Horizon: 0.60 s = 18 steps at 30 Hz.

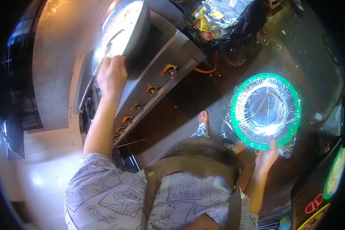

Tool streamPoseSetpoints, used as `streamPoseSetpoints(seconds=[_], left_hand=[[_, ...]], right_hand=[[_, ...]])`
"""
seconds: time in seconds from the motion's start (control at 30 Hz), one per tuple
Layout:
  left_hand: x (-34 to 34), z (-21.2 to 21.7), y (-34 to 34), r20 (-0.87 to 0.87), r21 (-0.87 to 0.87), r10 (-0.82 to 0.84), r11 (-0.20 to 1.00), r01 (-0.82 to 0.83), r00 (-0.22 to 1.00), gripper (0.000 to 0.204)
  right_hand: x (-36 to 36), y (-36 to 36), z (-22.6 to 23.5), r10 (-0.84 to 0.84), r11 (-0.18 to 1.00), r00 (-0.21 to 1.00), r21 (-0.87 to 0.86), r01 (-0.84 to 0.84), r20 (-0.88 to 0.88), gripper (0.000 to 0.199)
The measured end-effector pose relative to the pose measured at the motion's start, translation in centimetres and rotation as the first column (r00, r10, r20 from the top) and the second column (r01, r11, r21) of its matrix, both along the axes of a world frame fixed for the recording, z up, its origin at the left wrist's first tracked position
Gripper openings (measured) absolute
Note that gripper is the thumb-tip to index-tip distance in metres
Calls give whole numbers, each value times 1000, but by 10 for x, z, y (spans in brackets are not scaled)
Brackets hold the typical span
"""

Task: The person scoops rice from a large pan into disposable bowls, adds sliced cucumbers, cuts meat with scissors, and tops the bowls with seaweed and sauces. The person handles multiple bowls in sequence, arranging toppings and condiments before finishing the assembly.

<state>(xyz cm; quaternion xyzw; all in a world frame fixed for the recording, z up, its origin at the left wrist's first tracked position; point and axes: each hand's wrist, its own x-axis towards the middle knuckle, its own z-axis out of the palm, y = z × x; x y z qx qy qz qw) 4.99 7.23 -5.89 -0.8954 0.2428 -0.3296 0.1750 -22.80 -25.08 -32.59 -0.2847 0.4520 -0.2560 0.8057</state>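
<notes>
Left hand (112,74) is closed around the thin metal handle of a spatula (103,57) on the flat steel griddle (120,23), at its near edge. Right hand (267,156) pinches the rim of a stack of shiny round foil plates with a green border (265,109), plastic-wrapped, held out over the dark floor.

Glossy foil plates (265,109) – clear plastic wrap, brushed-metal stove (163,57)

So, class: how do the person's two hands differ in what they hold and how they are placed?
The left hand reaches up to the stove, gripping a spatula handle; the right hand hangs low, holding the rim of a green-edged foil plate. Left arm stretched forward, right arm out to the side. Both grip something.
</notes>
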Motion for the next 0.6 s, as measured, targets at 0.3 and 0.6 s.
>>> streamPoseSetpoints(seconds=[0.3,0.6], left_hand=[[72,0,-19,10,50,75,996,-76,997,17],[111,-11,4,-144,9,77,997,-76,987,18]], right_hand=[[5,4,23,-7,999,999,41,9,-49,25],[3,9,16,-18,1000,996,-26,15,-86,23]])
